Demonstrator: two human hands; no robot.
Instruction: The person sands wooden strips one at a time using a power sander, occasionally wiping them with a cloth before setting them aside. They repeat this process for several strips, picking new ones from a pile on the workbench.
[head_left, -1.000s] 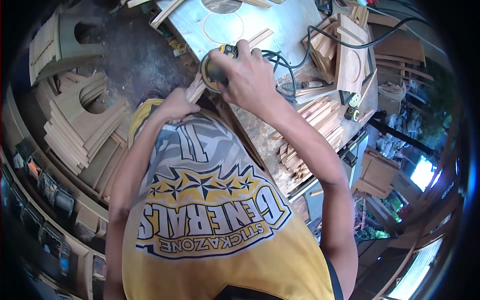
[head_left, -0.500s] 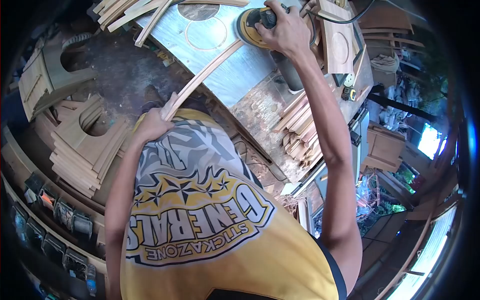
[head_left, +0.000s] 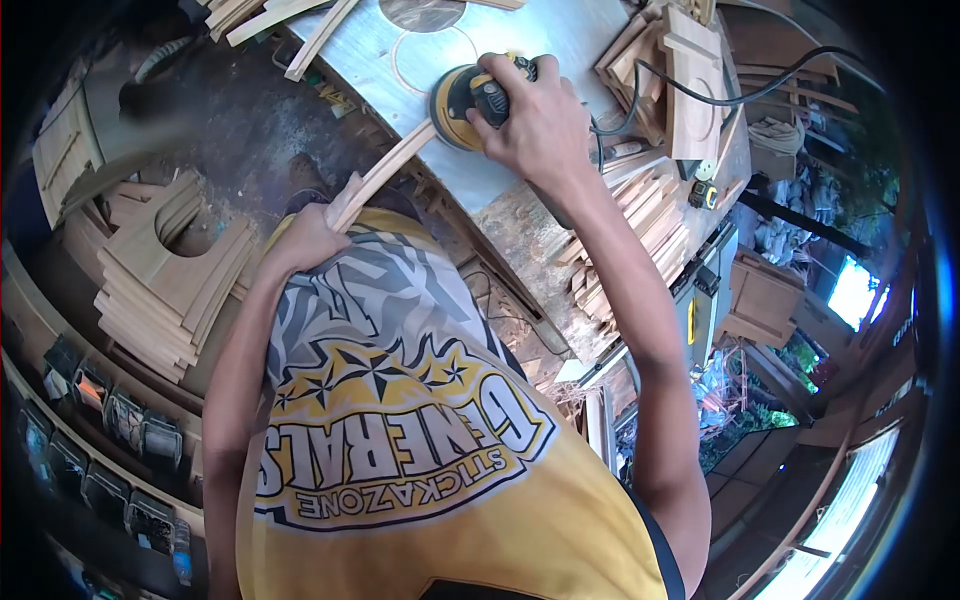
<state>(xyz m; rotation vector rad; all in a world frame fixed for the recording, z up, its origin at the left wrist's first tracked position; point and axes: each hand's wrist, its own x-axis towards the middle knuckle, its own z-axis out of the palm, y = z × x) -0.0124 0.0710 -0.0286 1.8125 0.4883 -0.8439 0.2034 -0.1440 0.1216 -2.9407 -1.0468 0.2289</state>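
Note:
My right hand (head_left: 545,130) is wrapped around a yellow and black orbital sander (head_left: 462,105). The sander sits over the far part of a narrow wooden strip (head_left: 388,172), hiding that end. Close to my body, my left hand (head_left: 308,240) grips the strip's near end, fingers closed around it. The strip slants from my waist up over the edge of a pale metallic-looking board (head_left: 455,175) on the workbench. A dark power cord (head_left: 720,101) trails off to the right.
Wooden strips (head_left: 650,225) lie on the bench at right, near wooden panels (head_left: 690,85) and a tape measure (head_left: 703,194). Curved strips (head_left: 320,40) rest at the far left corner. Cut wooden pieces (head_left: 165,290) are stacked on my left; bins (head_left: 125,420) line a shelf there.
My right hand has drawn the sander along the strip, toward me and to the left. My left hand keeps its grip, having shifted only slightly.

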